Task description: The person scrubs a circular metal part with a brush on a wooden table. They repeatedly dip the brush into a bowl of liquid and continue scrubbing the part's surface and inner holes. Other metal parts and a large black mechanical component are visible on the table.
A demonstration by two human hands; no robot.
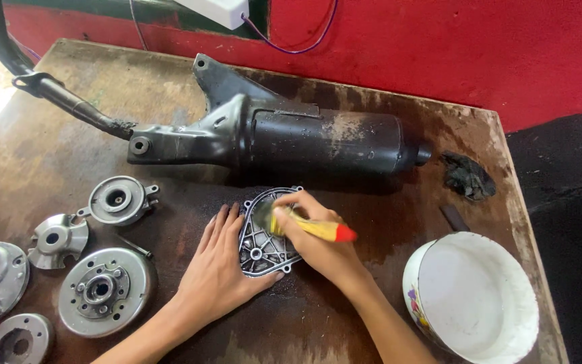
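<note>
A grey metal engine cover plate (262, 246) with ribs and bolt holes lies flat on the worn wooden table (55, 155). My left hand (218, 266) rests flat on the plate's left edge, holding it down. My right hand (318, 243) grips a brush with a yellow handle and red end (318, 229); its blurred bristles touch the upper part of the plate.
A black exhaust muffler (284, 138) with its pipe lies across the table behind the plate. Several round metal engine parts (102, 290) sit at the left. A white enamel bowl (473, 296) stands at the right front, a dark rag (467, 176) behind it.
</note>
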